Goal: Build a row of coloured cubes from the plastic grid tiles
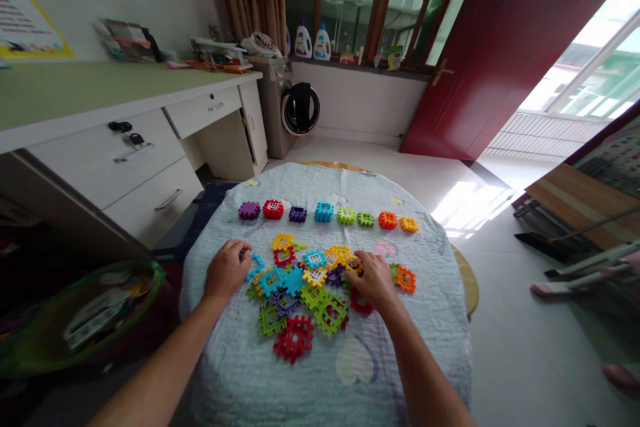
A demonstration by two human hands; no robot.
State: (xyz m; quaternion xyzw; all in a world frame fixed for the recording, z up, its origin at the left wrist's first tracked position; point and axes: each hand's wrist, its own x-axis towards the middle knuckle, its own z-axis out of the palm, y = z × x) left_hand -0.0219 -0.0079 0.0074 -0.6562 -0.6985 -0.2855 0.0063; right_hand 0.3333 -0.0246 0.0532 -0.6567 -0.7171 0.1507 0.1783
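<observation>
A loose heap of flat, notched plastic building blocks lies mid-table, with a red block [294, 339], a green block [331, 312] and a light blue block [270, 280] among them. At the heap's left edge is my left hand [226, 271], its fingers curled in. Something small and dark shows at its fingertips, too little to name. On the heap's right side, my right hand [374, 278] has thumb and forefinger around a yellow block [355, 265]. Beyond the hand lies an orange block [407, 279]. Several stacked blocks stand in a row behind, from a purple stack [249, 210] to a yellow-orange stack [409, 224].
A pale blue cloth [350, 373] covers the round table. To the left are a green basket [145, 307] of items and a desk with drawers [170, 197]. A washing machine [277, 107] with its door open stands behind, near a red door [465, 47].
</observation>
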